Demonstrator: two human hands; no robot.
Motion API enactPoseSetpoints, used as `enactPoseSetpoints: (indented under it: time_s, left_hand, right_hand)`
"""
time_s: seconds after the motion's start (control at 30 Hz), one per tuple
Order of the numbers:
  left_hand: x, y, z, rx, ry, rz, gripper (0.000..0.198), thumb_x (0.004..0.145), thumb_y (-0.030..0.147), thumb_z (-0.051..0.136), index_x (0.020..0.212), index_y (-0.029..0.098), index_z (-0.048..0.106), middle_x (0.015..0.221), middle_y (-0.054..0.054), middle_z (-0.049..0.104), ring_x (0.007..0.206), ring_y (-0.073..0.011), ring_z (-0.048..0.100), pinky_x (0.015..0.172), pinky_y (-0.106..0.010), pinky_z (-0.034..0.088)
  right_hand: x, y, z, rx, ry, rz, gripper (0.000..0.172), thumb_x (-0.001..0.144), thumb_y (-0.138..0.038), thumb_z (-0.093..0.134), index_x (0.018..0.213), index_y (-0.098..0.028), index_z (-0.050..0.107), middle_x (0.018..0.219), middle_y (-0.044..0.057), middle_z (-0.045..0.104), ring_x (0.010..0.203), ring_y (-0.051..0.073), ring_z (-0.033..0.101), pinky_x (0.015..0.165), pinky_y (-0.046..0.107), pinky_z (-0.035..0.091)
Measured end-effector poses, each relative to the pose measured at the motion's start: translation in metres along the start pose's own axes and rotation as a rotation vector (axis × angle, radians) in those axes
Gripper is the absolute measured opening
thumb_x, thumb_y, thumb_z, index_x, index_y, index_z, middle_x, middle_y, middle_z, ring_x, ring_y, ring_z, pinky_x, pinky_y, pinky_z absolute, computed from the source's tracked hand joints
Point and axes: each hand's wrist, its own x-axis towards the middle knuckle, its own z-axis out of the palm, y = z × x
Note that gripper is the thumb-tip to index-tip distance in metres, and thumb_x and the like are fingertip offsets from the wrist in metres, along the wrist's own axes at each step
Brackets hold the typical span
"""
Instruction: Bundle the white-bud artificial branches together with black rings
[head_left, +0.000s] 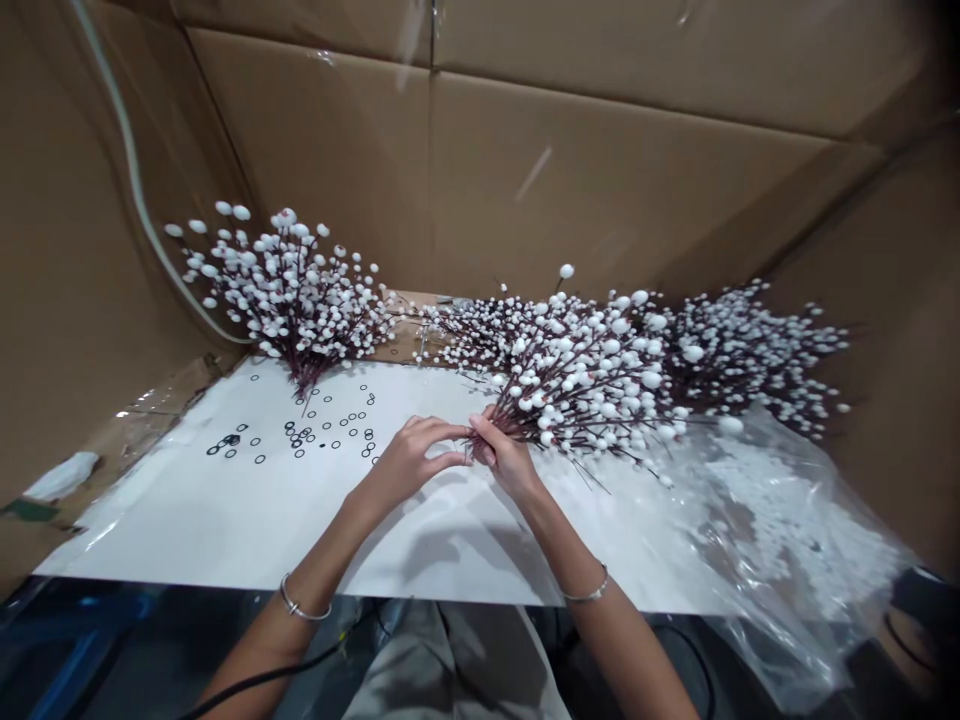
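My right hand (pixel 508 458) is closed around the gathered stems of a bunch of white berry branches (pixel 592 365). Its thumb lies along the top of the stems, and the berry heads fan out to the right. From the left, my left hand (pixel 416 455) curves its thumb and forefinger about the stem ends, with both fingertips at them. Whether a small ring is between these fingertips is too fine to make out. Several small black rings (pixel 298 437) lie scattered on the white board (pixel 300 530) left of my hands.
A second berry bunch (pixel 292 290) stands at the back left. More berry branches (pixel 750 350) lie along the back and right. A clear plastic bag (pixel 795 530) with white contents overhangs the right front edge. Cardboard walls (pixel 570 130) enclose the back and sides; a pale cable (pixel 131 160) hangs left.
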Motion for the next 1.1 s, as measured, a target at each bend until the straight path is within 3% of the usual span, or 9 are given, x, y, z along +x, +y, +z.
enactPoseSetpoints:
  time_s: [0.4, 0.63, 0.83, 1.1]
  left_hand:
    - [0.002, -0.001, 0.012, -0.007, 0.136, -0.056, 0.019, 0.082, 0.042, 0.072, 0.092, 0.027, 0.075, 0.089, -0.005, 0.077, 0.085, -0.0235, 0.069, 0.085, -0.039, 0.047]
    - [-0.003, 0.004, 0.002, -0.173, 0.042, -0.169, 0.027, 0.082, 0.042, 0.072, 0.105, 0.027, 0.074, 0.106, -0.005, 0.076, 0.100, -0.0249, 0.069, 0.090, -0.037, 0.048]
    - [-0.009, 0.003, 0.004, 0.029, 0.055, -0.069, 0.032, 0.081, 0.041, 0.074, 0.110, 0.028, 0.072, 0.105, -0.006, 0.076, 0.098, -0.0257, 0.067, 0.091, -0.040, 0.045]
    - [-0.001, -0.001, 0.013, 0.031, 0.119, -0.028, 0.023, 0.085, 0.043, 0.069, 0.100, 0.026, 0.074, 0.095, -0.006, 0.077, 0.088, -0.0240, 0.069, 0.083, -0.038, 0.046]
  right_hand:
    - [0.000, 0.004, 0.002, -0.010, -0.016, -0.008, 0.037, 0.077, -0.047, 0.074, 0.067, -0.021, 0.049, 0.039, -0.012, 0.032, 0.036, 0.006, 0.023, 0.042, 0.025, 0.017]
    - [0.000, -0.002, 0.002, 0.012, 0.007, -0.014, 0.038, 0.074, -0.047, 0.076, 0.069, -0.022, 0.048, 0.040, -0.012, 0.029, 0.035, 0.006, 0.022, 0.042, 0.025, 0.014]
    - [-0.001, -0.006, 0.004, 0.044, 0.019, 0.061, 0.044, 0.068, -0.050, 0.079, 0.066, -0.023, 0.044, 0.039, -0.013, 0.029, 0.034, 0.005, 0.018, 0.041, 0.026, 0.013]
    - [-0.003, -0.004, 0.005, 0.021, -0.032, 0.044, 0.039, 0.073, -0.048, 0.076, 0.065, -0.022, 0.048, 0.039, -0.011, 0.030, 0.037, 0.005, 0.021, 0.042, 0.025, 0.016]
